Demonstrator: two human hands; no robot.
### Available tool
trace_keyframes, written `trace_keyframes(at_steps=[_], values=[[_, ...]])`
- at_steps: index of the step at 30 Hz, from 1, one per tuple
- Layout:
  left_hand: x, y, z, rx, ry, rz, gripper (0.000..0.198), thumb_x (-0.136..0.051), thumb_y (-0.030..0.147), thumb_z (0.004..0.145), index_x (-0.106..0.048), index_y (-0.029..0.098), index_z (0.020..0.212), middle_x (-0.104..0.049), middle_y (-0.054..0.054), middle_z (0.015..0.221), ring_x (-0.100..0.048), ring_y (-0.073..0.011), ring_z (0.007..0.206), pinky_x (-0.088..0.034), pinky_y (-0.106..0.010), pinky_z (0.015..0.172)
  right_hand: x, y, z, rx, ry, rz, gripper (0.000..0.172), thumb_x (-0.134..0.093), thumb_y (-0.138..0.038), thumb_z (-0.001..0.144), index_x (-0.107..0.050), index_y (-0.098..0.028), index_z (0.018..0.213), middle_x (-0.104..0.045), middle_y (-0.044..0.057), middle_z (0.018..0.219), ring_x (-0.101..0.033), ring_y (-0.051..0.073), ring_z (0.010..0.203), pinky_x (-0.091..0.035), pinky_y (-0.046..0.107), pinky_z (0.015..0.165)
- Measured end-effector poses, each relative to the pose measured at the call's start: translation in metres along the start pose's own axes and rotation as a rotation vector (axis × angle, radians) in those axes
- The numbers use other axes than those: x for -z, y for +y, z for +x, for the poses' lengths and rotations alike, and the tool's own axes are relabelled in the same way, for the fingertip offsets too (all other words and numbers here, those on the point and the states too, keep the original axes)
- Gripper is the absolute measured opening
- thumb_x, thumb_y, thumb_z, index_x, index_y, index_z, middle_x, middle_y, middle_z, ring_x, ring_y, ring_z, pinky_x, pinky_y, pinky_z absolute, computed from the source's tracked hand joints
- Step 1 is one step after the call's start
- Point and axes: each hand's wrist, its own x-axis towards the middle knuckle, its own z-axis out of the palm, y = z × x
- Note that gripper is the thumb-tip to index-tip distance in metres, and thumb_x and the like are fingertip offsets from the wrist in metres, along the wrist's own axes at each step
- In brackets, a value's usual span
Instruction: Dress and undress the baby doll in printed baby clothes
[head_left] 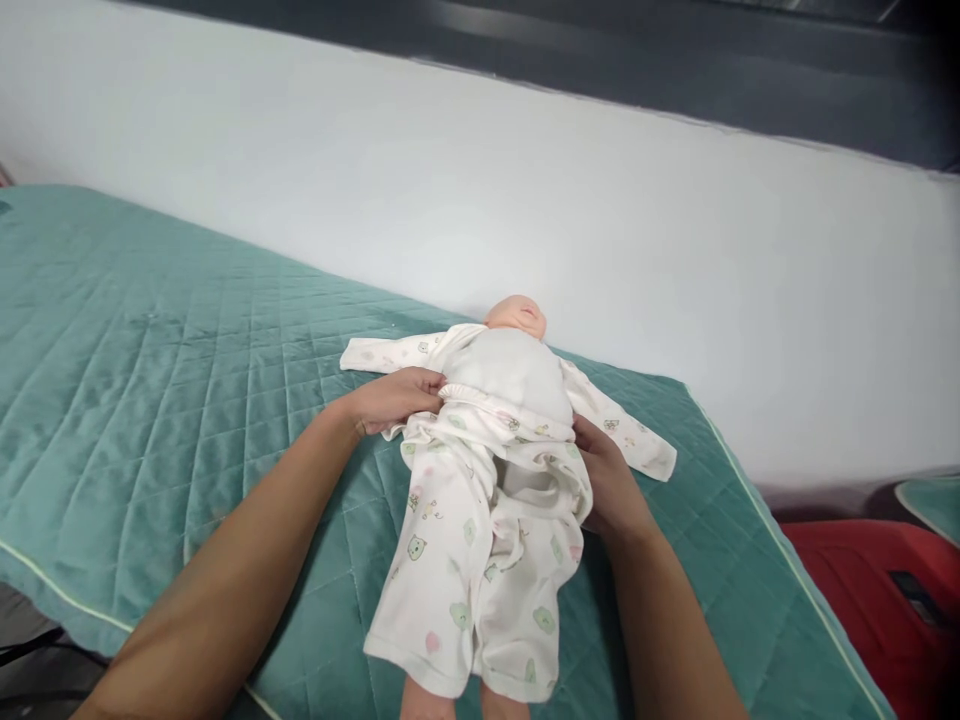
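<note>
A baby doll (517, 315) lies on its back, head toward the wall and feet toward me. It wears a white printed top (622, 425) spread open at the sides, with a plain whitish body showing at the chest. White printed pants (442, 540) cover its legs, their gathered waistband up at the belly. My left hand (401, 398) pinches the waistband at the doll's left-of-picture side. At the opposite side my right hand (607, 478) is closed at the waistband, its fingertips partly hidden behind the cloth. Bare doll feet or shins stick out below the cuffs.
A green quilted cover (225, 380) with pale piping lies under the doll. Behind it stands a white wall (525, 190) with a dark band on top. A red case-like object (862, 590) is beyond the right edge. Dark cables show at lower left.
</note>
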Motion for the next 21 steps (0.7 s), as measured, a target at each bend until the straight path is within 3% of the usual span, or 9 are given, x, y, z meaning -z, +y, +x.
trace_keyframes(at_steps=[10,17,21], values=[[-0.004,-0.004,0.004,0.048,0.018,-0.031,0.008,-0.063,0.016,0.062,-0.058,0.015,0.068,-0.054,0.004,0.054,-0.054,-0.0097,0.051,-0.041,-0.018,0.048,-0.01,-0.004,0.0,0.035,0.038,0.009,0.039,-0.079,-0.019,0.064,-0.065,-0.025,0.1,-0.072,0.004,0.111,-0.067,0.027,0.101,-0.055,0.039,0.085],[0.001,-0.001,-0.001,-0.011,-0.104,0.217,0.012,-0.058,0.019,0.067,-0.067,0.014,0.075,-0.067,0.0,0.074,-0.058,-0.0128,0.067,-0.044,-0.02,0.061,-0.004,0.0,-0.001,0.015,-0.008,-0.089,0.043,-0.077,-0.027,0.069,-0.062,-0.027,0.109,-0.068,0.004,0.122,-0.065,0.027,0.106,-0.055,0.04,0.086],[0.009,0.003,-0.005,-0.048,-0.189,0.376,0.021,-0.053,0.015,0.064,-0.068,0.015,0.079,-0.068,0.0,0.082,-0.058,-0.0145,0.073,-0.043,-0.02,0.064,0.005,0.003,-0.001,-0.003,-0.06,-0.102,0.044,-0.075,-0.024,0.071,-0.059,-0.026,0.112,-0.066,0.006,0.123,-0.064,0.026,0.106,-0.054,0.038,0.085]])
